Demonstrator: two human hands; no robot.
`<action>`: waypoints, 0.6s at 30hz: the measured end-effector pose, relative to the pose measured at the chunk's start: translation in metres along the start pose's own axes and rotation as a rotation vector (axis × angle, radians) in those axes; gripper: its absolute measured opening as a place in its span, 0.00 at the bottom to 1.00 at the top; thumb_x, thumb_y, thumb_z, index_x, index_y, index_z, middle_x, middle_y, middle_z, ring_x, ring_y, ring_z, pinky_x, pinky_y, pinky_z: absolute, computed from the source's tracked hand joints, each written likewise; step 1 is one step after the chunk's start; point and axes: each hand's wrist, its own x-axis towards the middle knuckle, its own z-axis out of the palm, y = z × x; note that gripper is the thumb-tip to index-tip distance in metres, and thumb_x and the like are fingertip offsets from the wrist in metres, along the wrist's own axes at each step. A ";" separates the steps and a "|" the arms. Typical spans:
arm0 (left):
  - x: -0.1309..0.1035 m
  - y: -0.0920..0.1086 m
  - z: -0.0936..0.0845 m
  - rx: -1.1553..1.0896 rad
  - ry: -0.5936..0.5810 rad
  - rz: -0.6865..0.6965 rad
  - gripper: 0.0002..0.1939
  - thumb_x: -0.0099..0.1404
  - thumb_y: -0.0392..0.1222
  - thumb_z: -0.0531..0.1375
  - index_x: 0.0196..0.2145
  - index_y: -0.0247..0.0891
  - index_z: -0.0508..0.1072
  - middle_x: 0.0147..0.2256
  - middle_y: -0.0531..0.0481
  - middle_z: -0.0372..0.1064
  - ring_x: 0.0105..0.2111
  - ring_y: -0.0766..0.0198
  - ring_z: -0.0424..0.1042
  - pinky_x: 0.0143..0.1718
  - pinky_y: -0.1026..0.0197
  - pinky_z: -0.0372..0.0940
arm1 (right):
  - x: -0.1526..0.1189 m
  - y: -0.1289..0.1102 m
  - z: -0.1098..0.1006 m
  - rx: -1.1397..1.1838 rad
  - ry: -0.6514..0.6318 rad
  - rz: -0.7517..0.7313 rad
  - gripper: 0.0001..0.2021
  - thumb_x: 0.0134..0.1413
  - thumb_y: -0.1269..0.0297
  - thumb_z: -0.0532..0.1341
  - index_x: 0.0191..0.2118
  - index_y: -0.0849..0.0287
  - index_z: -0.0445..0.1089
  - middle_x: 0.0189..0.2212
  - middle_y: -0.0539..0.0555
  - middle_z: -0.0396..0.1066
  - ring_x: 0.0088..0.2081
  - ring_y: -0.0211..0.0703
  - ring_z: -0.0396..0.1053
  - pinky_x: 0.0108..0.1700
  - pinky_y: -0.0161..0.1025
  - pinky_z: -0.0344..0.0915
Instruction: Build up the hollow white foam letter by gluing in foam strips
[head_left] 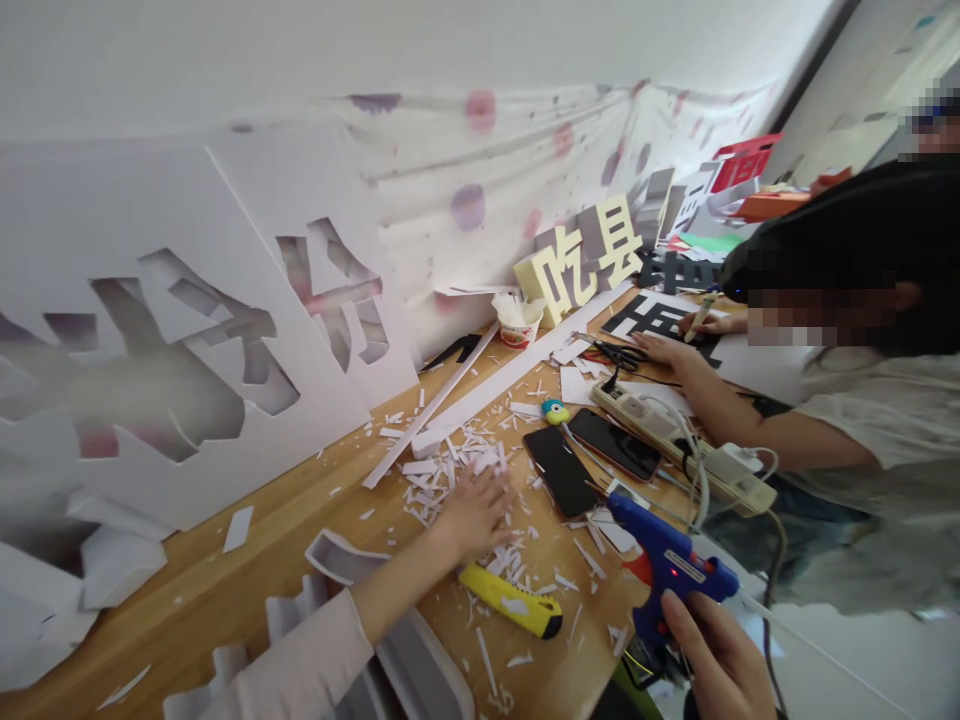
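My left hand [474, 512] lies over a heap of small white scraps [431, 485], its fingers spread. In my right hand [716, 655], at the lower right, is a blue glue gun [667, 560] with a small red light on; its tip points up and left towards a dark phone [559, 470]. Below my left hand rests a yellow box cutter [514, 602] with a black end. Grey-white foam letter parts [420, 650] stand beneath my left forearm.
A person in a dark cap leans over black characters [652, 318] at the right. Nearby are a power strip [682, 445], a second phone [615, 443] and scissors [619, 352]. White cut-out boards [300, 380] lean at left; a paper bowl [517, 322] stands behind.
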 end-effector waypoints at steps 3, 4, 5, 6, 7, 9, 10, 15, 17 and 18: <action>-0.001 -0.021 -0.008 0.079 0.086 -0.240 0.27 0.71 0.50 0.61 0.64 0.40 0.66 0.68 0.39 0.58 0.67 0.42 0.59 0.66 0.29 0.52 | 0.000 0.001 -0.001 -0.001 -0.018 0.011 0.25 0.51 0.36 0.67 0.26 0.56 0.72 0.24 0.50 0.69 0.28 0.42 0.66 0.29 0.33 0.66; -0.002 -0.023 -0.011 0.094 0.104 -0.279 0.26 0.71 0.49 0.62 0.64 0.40 0.66 0.68 0.39 0.58 0.67 0.42 0.59 0.66 0.28 0.52 | 0.001 0.001 -0.001 -0.009 -0.010 0.009 0.25 0.51 0.36 0.67 0.26 0.56 0.72 0.24 0.50 0.69 0.28 0.42 0.66 0.29 0.33 0.65; -0.003 -0.021 -0.014 0.100 0.109 -0.283 0.26 0.71 0.49 0.61 0.64 0.39 0.66 0.68 0.39 0.58 0.67 0.42 0.59 0.66 0.28 0.52 | 0.002 0.000 -0.001 -0.021 0.008 0.005 0.26 0.51 0.35 0.66 0.26 0.56 0.72 0.25 0.50 0.69 0.27 0.41 0.65 0.30 0.34 0.65; -0.003 -0.016 -0.016 0.096 0.099 -0.249 0.26 0.72 0.50 0.60 0.64 0.38 0.66 0.68 0.38 0.59 0.67 0.42 0.59 0.66 0.30 0.53 | 0.004 -0.001 -0.001 -0.033 0.029 0.001 0.26 0.51 0.35 0.66 0.26 0.56 0.72 0.25 0.50 0.69 0.28 0.41 0.64 0.30 0.34 0.64; -0.004 -0.007 -0.018 0.082 0.076 -0.180 0.27 0.73 0.52 0.58 0.64 0.37 0.66 0.67 0.37 0.60 0.67 0.44 0.60 0.67 0.33 0.54 | 0.005 -0.003 -0.001 -0.044 0.048 -0.001 0.27 0.51 0.34 0.66 0.25 0.56 0.71 0.24 0.49 0.68 0.28 0.41 0.63 0.30 0.34 0.63; -0.006 0.020 -0.018 0.031 0.002 0.032 0.28 0.75 0.56 0.52 0.64 0.35 0.67 0.65 0.38 0.65 0.64 0.50 0.65 0.65 0.46 0.59 | 0.006 -0.007 0.001 -0.055 0.058 -0.001 0.28 0.50 0.32 0.66 0.24 0.56 0.69 0.23 0.49 0.65 0.27 0.40 0.62 0.30 0.34 0.61; -0.006 0.036 -0.016 0.001 -0.038 0.150 0.30 0.75 0.59 0.50 0.64 0.37 0.67 0.64 0.41 0.67 0.63 0.54 0.67 0.63 0.53 0.62 | 0.006 -0.009 0.001 -0.056 0.055 -0.001 0.29 0.50 0.32 0.65 0.23 0.56 0.68 0.22 0.48 0.65 0.28 0.41 0.62 0.29 0.34 0.61; -0.004 0.099 0.004 -0.077 -0.119 0.459 0.42 0.72 0.68 0.46 0.70 0.34 0.58 0.71 0.46 0.53 0.71 0.55 0.53 0.70 0.52 0.51 | 0.001 -0.008 -0.005 -0.080 0.079 -0.022 0.27 0.52 0.34 0.65 0.25 0.55 0.68 0.23 0.49 0.66 0.29 0.43 0.64 0.30 0.35 0.61; 0.000 0.105 0.014 -0.112 -0.142 0.467 0.42 0.73 0.67 0.45 0.70 0.31 0.56 0.71 0.45 0.50 0.72 0.54 0.50 0.71 0.49 0.47 | -0.001 -0.002 -0.010 -0.098 0.097 -0.031 0.26 0.53 0.35 0.65 0.25 0.56 0.69 0.24 0.49 0.67 0.29 0.42 0.64 0.30 0.35 0.62; 0.002 0.104 0.017 -0.125 -0.149 0.454 0.42 0.73 0.67 0.45 0.70 0.31 0.56 0.71 0.45 0.49 0.72 0.53 0.49 0.71 0.47 0.46 | -0.001 0.001 -0.012 -0.106 0.097 -0.037 0.26 0.54 0.36 0.65 0.25 0.56 0.69 0.23 0.49 0.67 0.28 0.42 0.64 0.30 0.35 0.62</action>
